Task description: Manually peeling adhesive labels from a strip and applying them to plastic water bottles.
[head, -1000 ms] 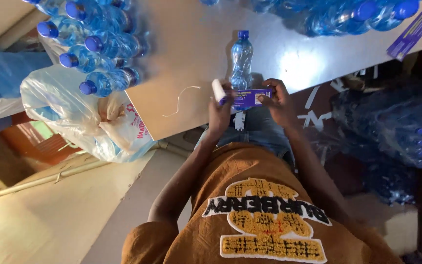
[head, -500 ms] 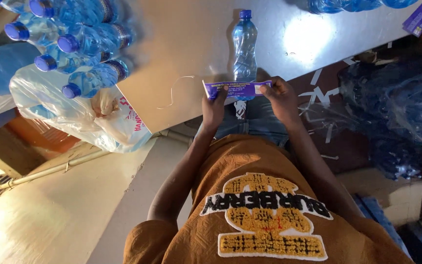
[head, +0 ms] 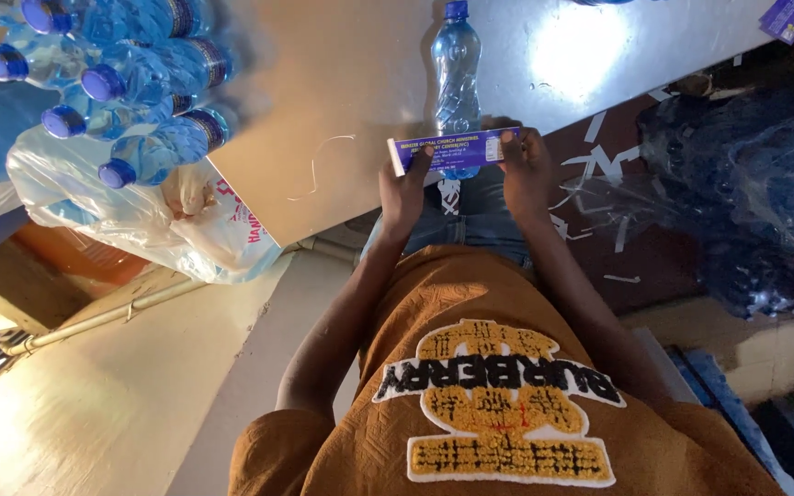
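Note:
My left hand [head: 404, 190] and my right hand [head: 526, 168] each pinch one end of a purple label strip [head: 457, 150] with white print and hold it stretched flat between them. Just behind the strip, a clear plastic water bottle [head: 457, 64] with a blue cap stands on the pale table [head: 342, 83], close to its near edge. The strip covers the bottle's lower part. My orange shirt with a stitched patch fills the bottom of the view.
Several blue-capped water bottles [head: 121, 83] are piled at the table's left end above a white plastic bag [head: 140, 220]. Shrink-wrapped bottle packs [head: 755, 184] sit on the right. White paper strips [head: 599, 161] litter the floor. More purple labels [head: 788, 16] lie at the top right.
The label was bunched against the bottle between my hands. Now it is pulled out flat and level in front of the bottle's base.

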